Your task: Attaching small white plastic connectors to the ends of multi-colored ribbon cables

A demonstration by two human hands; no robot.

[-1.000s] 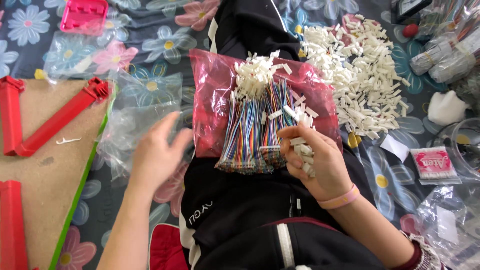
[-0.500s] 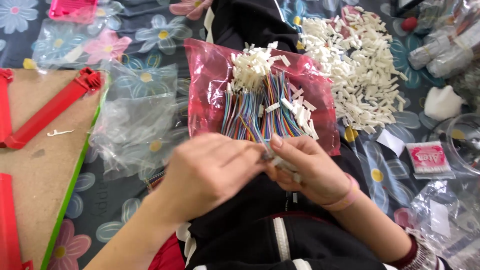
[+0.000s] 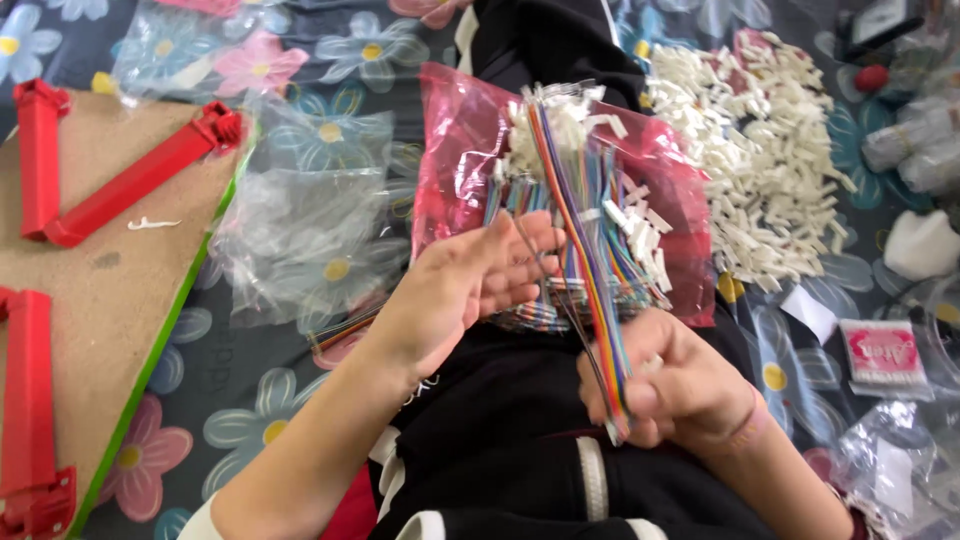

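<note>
Home piecework spot; floral mat (image 3: 300, 420), connector heap (image 3: 770, 170)

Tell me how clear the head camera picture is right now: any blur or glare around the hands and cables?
Head view: left hand and right hand are motion-smeared; the rainbow ribbon cable streaks but its colours read; the pink plastic bag shows soft sheen, no harsh glare; lighting is even, shadows faint.
</note>
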